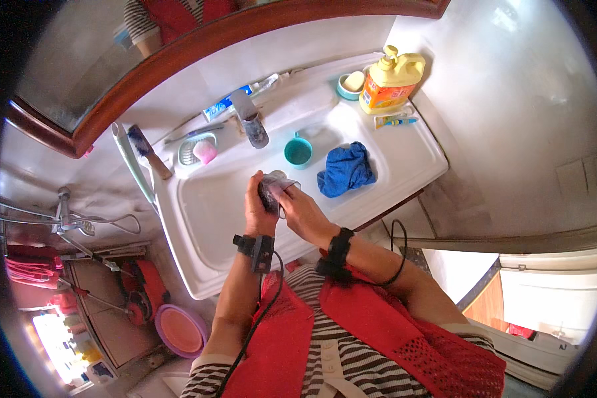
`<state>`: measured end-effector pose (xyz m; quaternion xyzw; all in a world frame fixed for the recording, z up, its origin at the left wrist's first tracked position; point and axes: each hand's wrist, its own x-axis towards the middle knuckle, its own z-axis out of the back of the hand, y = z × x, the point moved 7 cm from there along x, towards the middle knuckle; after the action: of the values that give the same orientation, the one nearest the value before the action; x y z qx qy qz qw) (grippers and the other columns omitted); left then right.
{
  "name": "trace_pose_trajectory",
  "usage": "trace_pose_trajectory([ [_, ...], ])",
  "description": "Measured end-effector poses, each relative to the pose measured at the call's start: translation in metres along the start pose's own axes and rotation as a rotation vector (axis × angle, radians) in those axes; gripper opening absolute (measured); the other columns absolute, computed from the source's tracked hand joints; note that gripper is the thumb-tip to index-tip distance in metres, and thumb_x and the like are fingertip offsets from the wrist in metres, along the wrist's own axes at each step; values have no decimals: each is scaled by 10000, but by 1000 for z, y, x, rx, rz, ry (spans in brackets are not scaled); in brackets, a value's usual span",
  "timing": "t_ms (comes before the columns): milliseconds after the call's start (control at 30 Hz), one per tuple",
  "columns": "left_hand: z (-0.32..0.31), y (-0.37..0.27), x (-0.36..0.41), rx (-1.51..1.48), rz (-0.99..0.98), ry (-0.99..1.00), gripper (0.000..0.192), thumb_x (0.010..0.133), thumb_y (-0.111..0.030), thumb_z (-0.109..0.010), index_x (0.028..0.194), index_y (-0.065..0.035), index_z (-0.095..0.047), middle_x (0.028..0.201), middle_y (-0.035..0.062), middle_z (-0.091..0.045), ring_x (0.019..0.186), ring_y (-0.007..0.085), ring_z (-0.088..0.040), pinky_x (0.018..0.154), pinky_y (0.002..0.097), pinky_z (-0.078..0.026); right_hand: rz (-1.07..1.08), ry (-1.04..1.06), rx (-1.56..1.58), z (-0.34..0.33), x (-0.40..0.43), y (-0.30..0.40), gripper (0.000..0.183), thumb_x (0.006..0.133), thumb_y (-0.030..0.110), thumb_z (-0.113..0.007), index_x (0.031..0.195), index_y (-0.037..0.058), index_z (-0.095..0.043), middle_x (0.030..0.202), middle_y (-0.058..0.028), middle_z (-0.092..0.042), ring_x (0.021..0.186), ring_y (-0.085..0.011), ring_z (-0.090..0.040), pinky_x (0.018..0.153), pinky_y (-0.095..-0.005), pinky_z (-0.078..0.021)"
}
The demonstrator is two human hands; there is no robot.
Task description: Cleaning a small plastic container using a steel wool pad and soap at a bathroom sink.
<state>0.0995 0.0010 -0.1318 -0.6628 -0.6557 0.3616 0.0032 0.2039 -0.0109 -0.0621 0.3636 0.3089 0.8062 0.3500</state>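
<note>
My left hand and my right hand meet over the white ceramic sink. Between them they hold a clear cup and a dark, mesh-like scrubber; the scrubber lies against my left palm, and my right fingers are on the cup. How far the scrubber reaches into the cup cannot be told. Just beyond my hands stands a teal mug in the basin. A crumpled blue cloth lies to its right. The faucet points over the basin from the back rim.
A yellow pump jug, a soap bowl and small tubes stand at the right. Toothpaste, a soap dish and a wooden-handled brush line the back left. A framed mirror hangs above; a purple-rimmed basin is lower left.
</note>
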Motion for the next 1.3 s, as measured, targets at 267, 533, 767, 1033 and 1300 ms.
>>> trace_pose_trajectory([
  [267, 10, -22, 10, 44, -92, -36, 196, 887, -272, -641, 860, -85, -587, 794, 43, -614, 735, 195, -626, 690, 355, -533, -136, -153, 312, -16, 15, -13, 370, 841, -33, -554, 1209, -5, -573, 1109, -222, -626, 954, -419, -621, 815, -435, -526],
  [533, -8, -4, 9, -10, 6, 12, 191, 904, -270, -631, 877, -84, -597, 801, 41, -618, 738, 191, -627, 695, 345, -536, -118, -182, 113, 7, 8, 6, 385, 816, -42, -564, 1200, -20, -551, 1069, -236, -600, 980, -432, -600, 834, -456, -522],
  [767, 2, 13, 27, 55, 18, 86, 148, 918, -249, -644, 916, -110, -593, 845, 34, -632, 777, 168, -628, 686, 319, -534, 106, -70, -119, -10, 18, -19, 351, 846, 12, -521, 1193, -5, -570, 1095, -235, -589, 985, -419, -594, 851, -467, -513],
  [1033, -25, -11, 14, 101, -49, 205, 224, 933, -319, -625, 944, -101, -576, 857, 65, -648, 787, 203, -648, 699, 340, -550, -38, -310, 68, 13, 18, -2, 421, 830, -8, -551, 1250, 11, -580, 1111, -245, -641, 977, -433, -616, 834, -468, -524],
  [1300, -14, 0, 19, 28, 118, 272, 300, 940, -359, -627, 1034, -78, -581, 1001, 88, -648, 923, 216, -636, 827, 386, -549, 81, 12, -286, -15, 25, -10, 411, 839, 10, -533, 1250, -15, -542, 1073, -223, -606, 1016, -406, -588, 847, -482, -509],
])
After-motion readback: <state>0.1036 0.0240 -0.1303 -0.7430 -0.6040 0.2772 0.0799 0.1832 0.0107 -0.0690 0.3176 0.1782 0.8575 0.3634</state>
